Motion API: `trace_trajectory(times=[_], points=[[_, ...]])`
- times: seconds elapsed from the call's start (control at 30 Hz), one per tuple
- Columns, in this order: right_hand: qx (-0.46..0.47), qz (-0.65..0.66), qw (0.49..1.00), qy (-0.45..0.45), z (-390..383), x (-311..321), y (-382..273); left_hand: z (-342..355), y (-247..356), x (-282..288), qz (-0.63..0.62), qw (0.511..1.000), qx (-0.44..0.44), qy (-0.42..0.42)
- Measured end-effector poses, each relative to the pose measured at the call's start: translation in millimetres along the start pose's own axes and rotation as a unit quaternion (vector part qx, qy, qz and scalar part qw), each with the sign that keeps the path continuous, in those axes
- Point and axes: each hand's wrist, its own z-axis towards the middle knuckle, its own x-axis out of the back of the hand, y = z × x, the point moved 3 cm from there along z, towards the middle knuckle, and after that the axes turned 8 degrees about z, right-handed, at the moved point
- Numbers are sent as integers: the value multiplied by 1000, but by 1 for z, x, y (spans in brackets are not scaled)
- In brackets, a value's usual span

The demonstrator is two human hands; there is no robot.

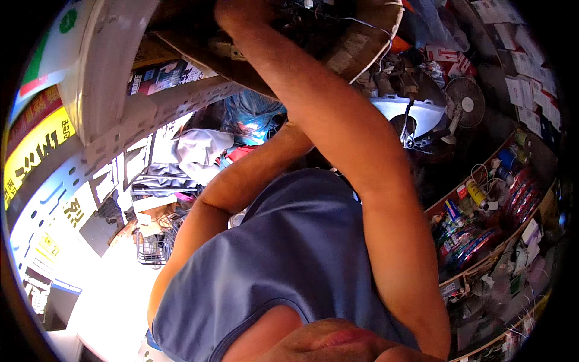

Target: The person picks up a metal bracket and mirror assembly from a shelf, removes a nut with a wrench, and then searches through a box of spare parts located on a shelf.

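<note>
My right arm reaches up and left across the view. My right hand point(241, 13) is at the top edge, over a dark, cluttered tray point(356, 53) with a pale, curved rim. Its fingers are cut off or lost in shadow, so what it touches is hidden. A small yellowish block point(224, 49) lies in the tray near my wrist. My left forearm point(259, 158) passes under the right one. Beyond that crossing the left hand is hidden. Just behind the forearms sits a blue plastic bag point(248, 117).
A perforated metal shelf edge point(163, 105) runs along the left. Grey cloth point(202, 148) and a black wire basket point(154, 246) lie below it. To the right are a white plastic housing point(422, 114), a fan point(464, 101) and shelves packed with small goods point(476, 232).
</note>
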Motion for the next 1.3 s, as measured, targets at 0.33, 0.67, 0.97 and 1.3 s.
trace_trajectory(times=[0.33,0.67,0.97,1.3], points=[[-10,-344,863,-370,6,61,-63,-1,-20,17,36,996,40,69],[-207,12,900,-384,162,188,15,29,-12,47,143,982,36,118],[131,-348,721,-585,61,113,47,29,-6,43,165,980,28,110],[144,-383,751,-518,38,112,82,26,12,26,200,978,18,53]])
